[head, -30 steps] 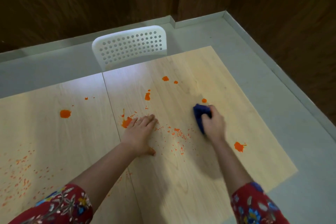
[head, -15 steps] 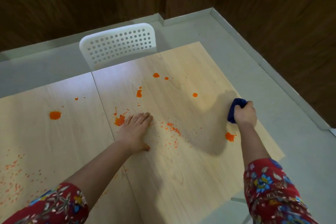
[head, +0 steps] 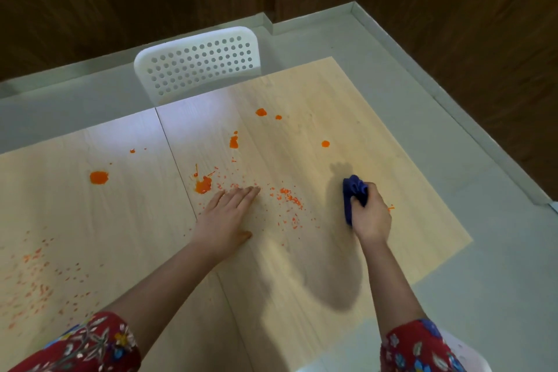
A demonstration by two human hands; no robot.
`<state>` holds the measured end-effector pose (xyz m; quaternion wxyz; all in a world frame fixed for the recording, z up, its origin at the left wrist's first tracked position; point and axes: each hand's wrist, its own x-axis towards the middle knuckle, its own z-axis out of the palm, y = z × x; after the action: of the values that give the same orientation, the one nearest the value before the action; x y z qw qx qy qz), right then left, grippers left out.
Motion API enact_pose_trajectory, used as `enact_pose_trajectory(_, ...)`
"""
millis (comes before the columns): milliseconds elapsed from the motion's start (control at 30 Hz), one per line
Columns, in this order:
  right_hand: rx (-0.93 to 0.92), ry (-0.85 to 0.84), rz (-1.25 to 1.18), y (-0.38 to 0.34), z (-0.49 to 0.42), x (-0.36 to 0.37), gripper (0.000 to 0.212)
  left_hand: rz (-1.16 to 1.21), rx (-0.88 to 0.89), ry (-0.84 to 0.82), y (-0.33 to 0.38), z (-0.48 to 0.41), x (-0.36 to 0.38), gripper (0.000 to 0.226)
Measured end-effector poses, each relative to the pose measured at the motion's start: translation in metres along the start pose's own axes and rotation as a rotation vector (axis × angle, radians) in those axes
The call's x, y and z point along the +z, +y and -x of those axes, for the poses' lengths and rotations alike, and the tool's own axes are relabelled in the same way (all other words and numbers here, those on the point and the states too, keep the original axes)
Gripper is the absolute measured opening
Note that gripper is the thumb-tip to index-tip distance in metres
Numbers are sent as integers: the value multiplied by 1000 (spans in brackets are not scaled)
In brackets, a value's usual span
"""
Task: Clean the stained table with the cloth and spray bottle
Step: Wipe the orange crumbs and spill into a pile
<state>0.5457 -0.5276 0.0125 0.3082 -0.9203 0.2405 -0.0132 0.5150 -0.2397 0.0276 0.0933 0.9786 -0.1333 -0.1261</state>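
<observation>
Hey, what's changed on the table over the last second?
The right hand, gripping the blue cloth, swept right toward the table edge, then pulled back over the splat there; only an orange trace of it now shows beside the hand. The left hand stayed flat on the table, and the other orange stains are unchanged.

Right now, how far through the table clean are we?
Early. Nothing clearly done: an orange trace shows beside the right hand. In hand: it grips the blue cloth on the table; the left hand lies flat. Left: orange blobs, speckles across both panels. No spray bottle in view.
</observation>
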Motion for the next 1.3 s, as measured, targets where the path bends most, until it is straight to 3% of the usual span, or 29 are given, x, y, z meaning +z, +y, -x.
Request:
enact_pose_trajectory(133, -72, -36, 7, -9, 37, 27, 31, 33, 21, 26, 4, 22, 10, 94)
enact_pose_trajectory(233, -82, -158, -199, -25, 61, 39, 31, 62, 10, 32, -1, 33, 12, 93)
enact_pose_trajectory(300, -9, -71, -320, -22, 62, 30, 29, 63, -26, 39, -10, 41, 11, 93)
enact_pose_trajectory(400, 73, 103, -254, 4, 64, 20, 30, 61, -90, 44, -26, 53, 13, 94)
enact_pose_trajectory(600, 15, 107, -14, -12, 118, 54, 35, 82, -125, 32, -30, 66, 23, 96)
enact_pose_trajectory(700, -77, 34, -129, -31, 124, 66, 28, 94, -168, 40, -31, 68, 21, 100)
enact_pose_trajectory(800, -5, 136, -295, -33, 91, 55, 25, 137, -239, 36, -37, 71, 17, 112)
enact_pose_trajectory(933, 115, 84, -12, -31, 39, 47, 36, 166, -360, 4, -48, 72, 15, 128)
enact_pose_trajectory(1067, -89, 26, 109, -47, 63, 69, 45, 182, -467, -79, -52, 71, 15, 139)
enact_pose_trajectory(1200, -281, -47, -102, -58, 94, 85, 39, 164, -475, -129, -52, 68, 18, 139)
enact_pose_trajectory(1300, -168, 12, -285, -61, 67, 75, 42, 132, -471, -155, -52, 67, 16, 137)
